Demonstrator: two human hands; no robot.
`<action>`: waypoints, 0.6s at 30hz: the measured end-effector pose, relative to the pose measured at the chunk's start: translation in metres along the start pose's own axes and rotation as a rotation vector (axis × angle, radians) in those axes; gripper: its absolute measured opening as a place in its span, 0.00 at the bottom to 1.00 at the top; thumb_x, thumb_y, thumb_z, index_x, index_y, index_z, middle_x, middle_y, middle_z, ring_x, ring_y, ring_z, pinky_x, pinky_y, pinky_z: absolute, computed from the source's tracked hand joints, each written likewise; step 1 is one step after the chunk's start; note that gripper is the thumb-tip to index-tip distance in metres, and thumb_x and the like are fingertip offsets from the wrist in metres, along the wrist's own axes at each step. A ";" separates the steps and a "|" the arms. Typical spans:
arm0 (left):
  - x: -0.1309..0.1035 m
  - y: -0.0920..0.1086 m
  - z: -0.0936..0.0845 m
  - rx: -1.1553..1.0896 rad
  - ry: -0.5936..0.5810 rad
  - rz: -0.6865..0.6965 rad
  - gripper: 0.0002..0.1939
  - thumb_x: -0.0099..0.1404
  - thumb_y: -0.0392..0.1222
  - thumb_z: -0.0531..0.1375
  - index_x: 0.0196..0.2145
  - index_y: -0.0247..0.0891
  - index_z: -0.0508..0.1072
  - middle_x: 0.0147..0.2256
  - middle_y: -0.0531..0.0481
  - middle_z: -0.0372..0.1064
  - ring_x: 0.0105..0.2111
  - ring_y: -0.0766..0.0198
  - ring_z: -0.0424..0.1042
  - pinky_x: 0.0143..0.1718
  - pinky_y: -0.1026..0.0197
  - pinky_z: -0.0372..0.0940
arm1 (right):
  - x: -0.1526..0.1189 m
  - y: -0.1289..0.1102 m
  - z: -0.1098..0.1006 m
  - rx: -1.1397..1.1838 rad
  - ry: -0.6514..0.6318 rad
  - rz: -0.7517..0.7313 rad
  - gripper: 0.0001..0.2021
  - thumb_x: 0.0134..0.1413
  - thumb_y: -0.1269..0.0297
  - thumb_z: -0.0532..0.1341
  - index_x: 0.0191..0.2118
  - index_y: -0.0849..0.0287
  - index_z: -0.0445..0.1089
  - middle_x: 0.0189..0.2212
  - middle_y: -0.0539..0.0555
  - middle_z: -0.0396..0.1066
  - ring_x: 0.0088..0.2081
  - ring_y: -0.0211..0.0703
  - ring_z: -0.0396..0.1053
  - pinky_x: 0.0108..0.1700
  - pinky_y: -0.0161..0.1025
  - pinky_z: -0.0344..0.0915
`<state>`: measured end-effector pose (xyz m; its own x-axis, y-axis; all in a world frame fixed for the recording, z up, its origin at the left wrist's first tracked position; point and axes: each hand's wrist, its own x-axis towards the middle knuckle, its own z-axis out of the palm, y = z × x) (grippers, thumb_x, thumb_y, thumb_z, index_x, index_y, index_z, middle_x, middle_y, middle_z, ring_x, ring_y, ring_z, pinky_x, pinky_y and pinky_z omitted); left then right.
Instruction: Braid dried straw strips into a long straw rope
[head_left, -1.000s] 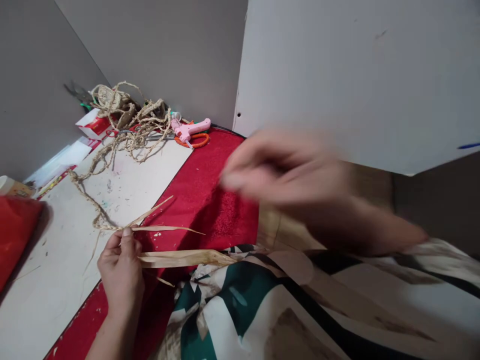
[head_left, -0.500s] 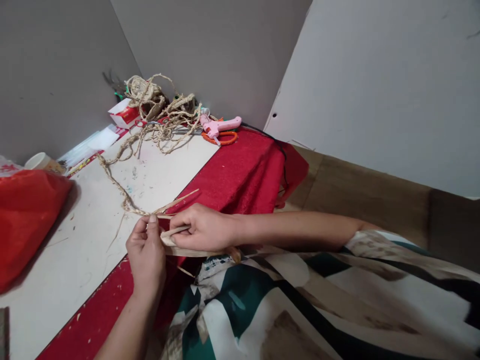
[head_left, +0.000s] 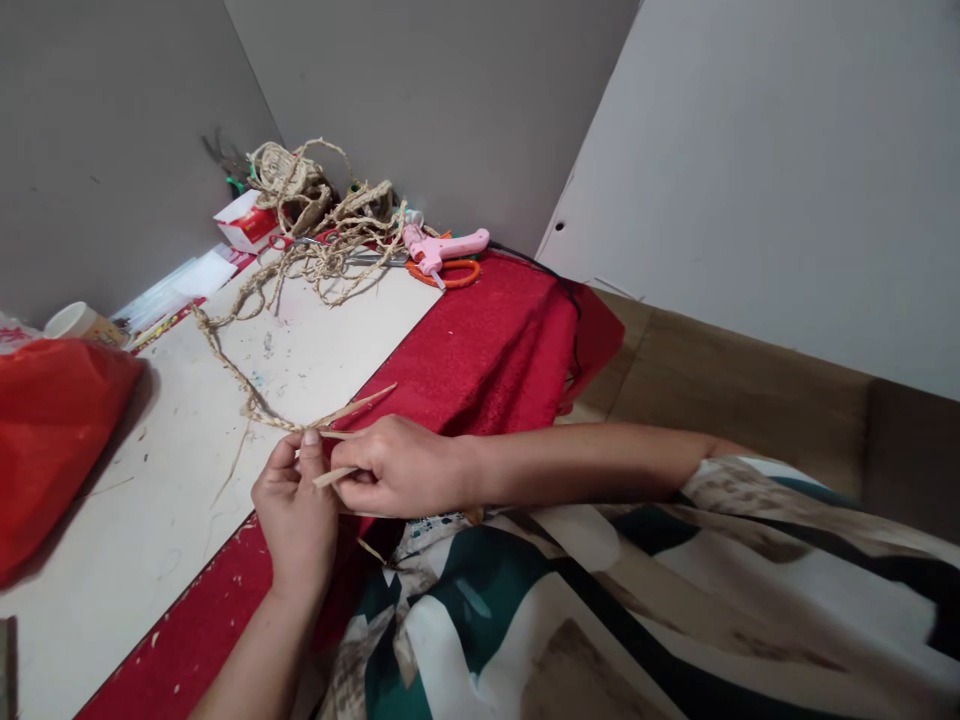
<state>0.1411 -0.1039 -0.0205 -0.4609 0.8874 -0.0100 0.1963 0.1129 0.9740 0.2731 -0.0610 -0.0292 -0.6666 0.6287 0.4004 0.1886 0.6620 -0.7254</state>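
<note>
We now have our right hand (head_left: 405, 468) down beside our left hand (head_left: 298, 510), where a second ago it was a raised blur well apart; its curled fingers now close around a flat plant-fibre strip (head_left: 335, 477), one short end jutting out.

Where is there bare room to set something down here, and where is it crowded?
Mostly bare: the white board between the red bag and left hand, and the red cloth between the orange-handled scissors and right hand. Crowded: the far end, with heaped cord, pink glue gun and red-and-white box.
</note>
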 end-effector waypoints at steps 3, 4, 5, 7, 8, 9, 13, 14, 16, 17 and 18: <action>0.000 0.001 -0.001 0.029 -0.018 0.026 0.14 0.60 0.51 0.62 0.28 0.36 0.71 0.16 0.56 0.67 0.16 0.70 0.63 0.19 0.70 0.59 | -0.002 -0.004 0.006 -0.054 0.064 -0.020 0.06 0.51 0.69 0.55 0.25 0.62 0.64 0.22 0.50 0.64 0.22 0.32 0.53 0.26 0.35 0.47; 0.000 0.000 -0.001 0.022 -0.018 0.030 0.14 0.60 0.51 0.62 0.28 0.36 0.71 0.16 0.57 0.66 0.16 0.71 0.62 0.19 0.70 0.58 | -0.003 -0.005 0.007 -0.044 0.085 -0.021 0.06 0.51 0.70 0.55 0.25 0.62 0.63 0.22 0.50 0.63 0.22 0.32 0.53 0.26 0.34 0.48; -0.001 0.000 -0.001 0.011 -0.019 0.029 0.14 0.60 0.51 0.61 0.28 0.37 0.70 0.16 0.57 0.66 0.16 0.71 0.61 0.19 0.70 0.58 | -0.003 -0.005 0.008 -0.022 0.106 -0.018 0.06 0.50 0.70 0.55 0.24 0.62 0.62 0.21 0.49 0.63 0.22 0.32 0.53 0.26 0.34 0.48; -0.002 0.000 -0.001 0.002 -0.026 0.021 0.14 0.60 0.51 0.61 0.29 0.37 0.70 0.17 0.57 0.65 0.16 0.71 0.60 0.18 0.70 0.57 | -0.002 -0.004 0.007 0.031 0.151 0.009 0.08 0.51 0.71 0.55 0.23 0.62 0.60 0.20 0.48 0.60 0.22 0.31 0.53 0.26 0.33 0.48; -0.003 0.000 -0.002 0.010 -0.022 0.019 0.14 0.60 0.51 0.61 0.28 0.37 0.69 0.16 0.58 0.64 0.15 0.72 0.59 0.17 0.71 0.55 | -0.001 -0.002 0.004 0.055 0.189 0.042 0.09 0.51 0.71 0.54 0.22 0.62 0.59 0.19 0.48 0.59 0.22 0.30 0.53 0.26 0.32 0.49; -0.004 0.000 -0.002 0.024 -0.012 0.020 0.14 0.61 0.51 0.61 0.28 0.37 0.68 0.15 0.58 0.62 0.14 0.73 0.57 0.15 0.71 0.53 | -0.001 0.000 0.001 0.079 0.233 0.083 0.09 0.51 0.71 0.54 0.22 0.62 0.58 0.19 0.47 0.58 0.22 0.30 0.53 0.26 0.32 0.49; -0.002 0.001 -0.001 0.051 0.017 0.008 0.14 0.62 0.49 0.60 0.26 0.37 0.65 0.15 0.60 0.56 0.13 0.75 0.50 0.13 0.73 0.47 | 0.000 0.003 -0.022 0.305 0.343 0.204 0.08 0.54 0.69 0.55 0.25 0.62 0.61 0.20 0.46 0.57 0.23 0.30 0.54 0.27 0.30 0.52; -0.002 0.001 -0.001 0.043 0.014 -0.006 0.14 0.62 0.49 0.59 0.26 0.38 0.64 0.15 0.61 0.56 0.13 0.75 0.50 0.13 0.72 0.47 | -0.001 0.002 -0.030 0.380 0.369 0.203 0.08 0.55 0.68 0.55 0.27 0.62 0.61 0.21 0.46 0.57 0.24 0.30 0.54 0.28 0.30 0.54; 0.000 0.001 -0.002 0.028 0.007 -0.033 0.14 0.62 0.50 0.60 0.26 0.38 0.64 0.15 0.61 0.56 0.13 0.75 0.50 0.13 0.72 0.47 | -0.002 0.000 -0.048 0.511 0.441 0.200 0.09 0.59 0.64 0.53 0.29 0.61 0.61 0.24 0.47 0.60 0.25 0.30 0.56 0.28 0.30 0.57; 0.001 0.001 -0.002 0.025 0.007 -0.043 0.14 0.62 0.50 0.60 0.26 0.38 0.64 0.15 0.61 0.56 0.13 0.75 0.50 0.12 0.72 0.47 | -0.004 -0.001 -0.059 0.563 0.490 0.202 0.10 0.61 0.62 0.53 0.30 0.60 0.60 0.25 0.48 0.61 0.26 0.30 0.57 0.28 0.30 0.58; 0.002 0.001 -0.002 0.024 0.006 -0.049 0.14 0.61 0.50 0.60 0.26 0.38 0.65 0.15 0.61 0.56 0.13 0.75 0.50 0.13 0.72 0.47 | -0.006 -0.002 -0.072 0.610 0.530 0.209 0.11 0.61 0.60 0.52 0.30 0.60 0.60 0.26 0.48 0.62 0.26 0.31 0.59 0.28 0.30 0.60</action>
<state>0.1385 -0.1033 -0.0192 -0.4757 0.8779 -0.0557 0.1942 0.1666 0.9667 0.3288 -0.0368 0.0095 -0.2048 0.9237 0.3237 -0.2542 0.2691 -0.9289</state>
